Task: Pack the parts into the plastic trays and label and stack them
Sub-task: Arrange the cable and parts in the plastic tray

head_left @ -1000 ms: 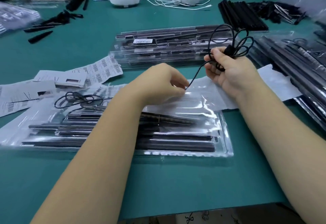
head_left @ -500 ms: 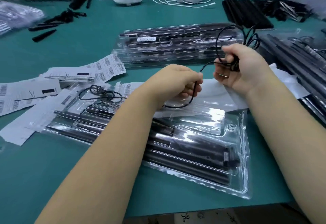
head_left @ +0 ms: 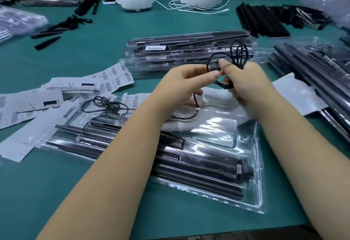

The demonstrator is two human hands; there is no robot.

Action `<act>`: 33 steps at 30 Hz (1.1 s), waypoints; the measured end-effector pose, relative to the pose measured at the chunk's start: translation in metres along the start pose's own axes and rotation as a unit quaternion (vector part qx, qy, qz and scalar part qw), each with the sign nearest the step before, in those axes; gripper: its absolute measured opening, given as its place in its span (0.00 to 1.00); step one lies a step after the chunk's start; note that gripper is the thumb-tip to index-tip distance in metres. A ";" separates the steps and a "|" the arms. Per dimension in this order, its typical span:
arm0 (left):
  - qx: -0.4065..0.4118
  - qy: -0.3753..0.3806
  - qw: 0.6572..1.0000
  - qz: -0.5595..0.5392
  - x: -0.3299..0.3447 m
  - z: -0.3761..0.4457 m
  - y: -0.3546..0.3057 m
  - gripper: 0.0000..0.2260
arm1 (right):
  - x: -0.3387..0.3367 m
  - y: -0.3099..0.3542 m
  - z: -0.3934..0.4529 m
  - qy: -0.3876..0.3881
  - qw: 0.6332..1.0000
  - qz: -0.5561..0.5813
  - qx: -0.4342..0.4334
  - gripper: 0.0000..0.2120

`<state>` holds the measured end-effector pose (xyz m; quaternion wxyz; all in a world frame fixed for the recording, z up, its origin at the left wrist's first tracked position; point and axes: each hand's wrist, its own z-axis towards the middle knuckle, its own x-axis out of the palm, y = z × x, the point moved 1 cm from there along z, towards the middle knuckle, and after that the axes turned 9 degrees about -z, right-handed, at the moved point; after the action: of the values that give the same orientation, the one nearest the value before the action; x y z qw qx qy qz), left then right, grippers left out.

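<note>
A thin black cable is looped in my right hand, which grips the coil above the table. My left hand pinches a strand of the same cable close by, and the loose end hangs down to the tray. Beneath my arms a clear plastic tray lies slanted on the green table, holding long black bars and a second coiled cable at its left. Behind my hands stands a stack of packed trays with a white label on top.
Barcode label sheets are scattered at the left. Loose black bars and more filled trays lie at the right. Two white headsets with cords sit at the back, where other people's hands work.
My left hand has risen from the tray up to my right hand, drawing the cable strand with it. The view has shifted, so the tray now lies slanted.
</note>
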<state>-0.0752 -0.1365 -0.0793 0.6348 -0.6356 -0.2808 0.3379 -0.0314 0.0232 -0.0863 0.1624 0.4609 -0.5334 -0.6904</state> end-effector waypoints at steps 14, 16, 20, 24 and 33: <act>0.126 -0.015 0.989 -0.074 0.003 0.000 0.000 0.07 | -0.004 0.013 -0.020 0.228 0.953 -0.070 -0.186 0.12; 0.135 0.001 0.987 -0.093 0.000 0.000 0.000 0.06 | -0.001 0.016 -0.024 0.225 0.954 -0.056 -0.189 0.10; 0.128 0.008 0.992 -0.001 0.015 -0.003 0.000 0.20 | 0.003 0.016 -0.020 0.147 0.976 0.005 -0.162 0.10; 0.114 -0.055 0.985 0.113 0.024 -0.004 0.001 0.24 | 0.005 0.015 -0.016 0.096 0.976 -0.029 -0.196 0.13; -0.007 0.054 0.984 0.170 -0.009 -0.001 0.003 0.15 | 0.003 0.011 -0.013 0.088 0.983 -0.051 -0.151 0.15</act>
<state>-0.0804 -0.1440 -0.0820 0.5779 -0.6957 -0.1362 0.4044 -0.0257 0.0094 -0.0776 0.2412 0.5167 -0.3830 -0.7268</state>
